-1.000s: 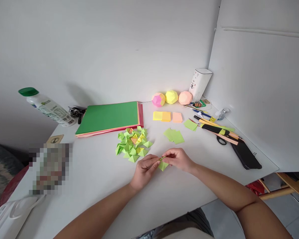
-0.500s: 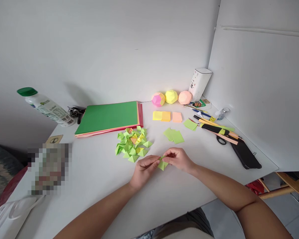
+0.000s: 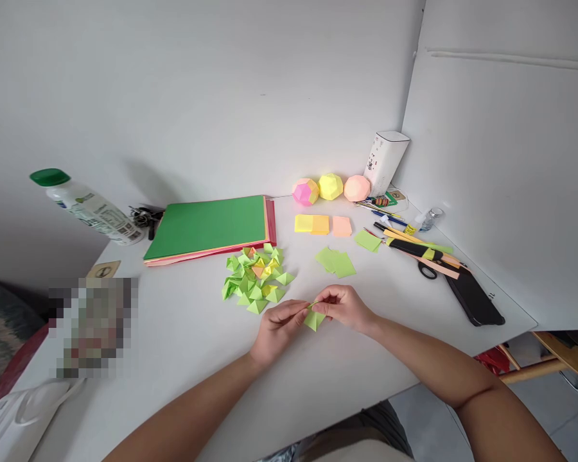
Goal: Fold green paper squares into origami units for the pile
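Between my two hands is a small green paper square (image 3: 315, 320), one corner pointing toward me and its upper edge between my fingertips. My left hand (image 3: 280, 326) pinches it from the left with thumb and fingers. From the right, my right hand (image 3: 343, 308) pinches the same upper edge. The fingertips hide the fold itself. Left of and beyond my hands lies a pile of folded paper pieces (image 3: 255, 279), mostly green with some yellow and orange. A few flat green paper squares (image 3: 337, 262) lie just beyond my right hand.
Behind are a green-topped paper stack (image 3: 212, 221), yellow and orange squares (image 3: 312, 224), a pink square (image 3: 341, 226) and three paper balls (image 3: 331, 187). At right lie a black phone (image 3: 476, 298), scissors (image 3: 428, 270) and pens. A bottle (image 3: 94, 208) stands at left.
My hands keep almost the same place, both still pinching the green paper. Its lower part shows slightly more below my fingers. Nothing else on the table has moved.
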`<control>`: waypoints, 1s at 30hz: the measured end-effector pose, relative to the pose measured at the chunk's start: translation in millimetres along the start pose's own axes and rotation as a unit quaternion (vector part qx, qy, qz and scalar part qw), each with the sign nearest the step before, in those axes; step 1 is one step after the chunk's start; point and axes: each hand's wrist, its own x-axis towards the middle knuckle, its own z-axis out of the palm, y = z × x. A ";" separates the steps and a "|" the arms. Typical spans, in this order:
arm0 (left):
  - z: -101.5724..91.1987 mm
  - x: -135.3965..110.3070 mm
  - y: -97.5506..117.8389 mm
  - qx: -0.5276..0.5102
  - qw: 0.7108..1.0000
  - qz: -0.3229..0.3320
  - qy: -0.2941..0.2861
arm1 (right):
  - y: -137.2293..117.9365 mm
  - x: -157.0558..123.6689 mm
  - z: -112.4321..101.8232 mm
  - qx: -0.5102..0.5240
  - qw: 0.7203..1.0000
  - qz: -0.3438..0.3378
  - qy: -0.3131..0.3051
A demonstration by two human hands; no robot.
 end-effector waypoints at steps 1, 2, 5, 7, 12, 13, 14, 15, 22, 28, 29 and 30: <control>-0.1 -0.3 -0.6 0.001 1.000 -0.006 0.000 | -0.1 -0.1 -0.1 0.001 1.000 -0.001 -0.002; 0.0 -0.6 -0.8 0.000 1.000 -0.013 0.002 | -0.2 -0.3 -0.1 0.000 1.000 -0.001 -0.002; 1.1 -1.5 1.0 -0.012 0.999 -0.048 0.008 | -0.6 -1.2 0.6 -0.005 1.000 -0.004 0.000; 2.3 -2.0 2.7 -0.028 0.997 -0.078 0.000 | -0.8 -2.1 1.7 -0.006 1.000 -0.010 -0.002; 3.5 -3.1 2.0 -0.028 0.993 -0.113 -0.005 | -1.0 -3.7 4.7 -0.005 1.000 -0.021 -0.008; 3.2 -3.5 1.2 -0.025 0.993 -0.116 -0.004 | -1.2 -4.0 5.0 -0.006 1.000 -0.021 -0.008; 2.9 -3.7 0.6 -0.024 0.993 -0.118 -0.004 | -1.3 -4.3 5.3 -0.006 1.000 -0.020 -0.008; 2.5 -4.0 0.2 -0.024 0.993 -0.119 -0.004 | -1.5 -4.6 5.4 -0.005 1.000 -0.019 -0.008; 3.3 -3.1 5.2 -0.025 0.989 -0.147 -0.015 | -2.0 -6.0 6.4 -0.054 0.997 -0.053 -0.019; 5.0 -5.0 6.6 -0.003 0.989 -0.145 -0.036 | -1.3 -6.9 7.2 -0.210 0.969 -0.129 -0.024; 4.9 -5.4 6.1 -0.002 0.989 -0.144 -0.036 | -1.3 -7.1 6.9 -0.223 0.965 -0.132 -0.030; 4.8 -5.7 5.6 -0.001 0.989 -0.144 -0.037 | -1.2 -7.3 6.6 -0.232 0.962 -0.137 -0.035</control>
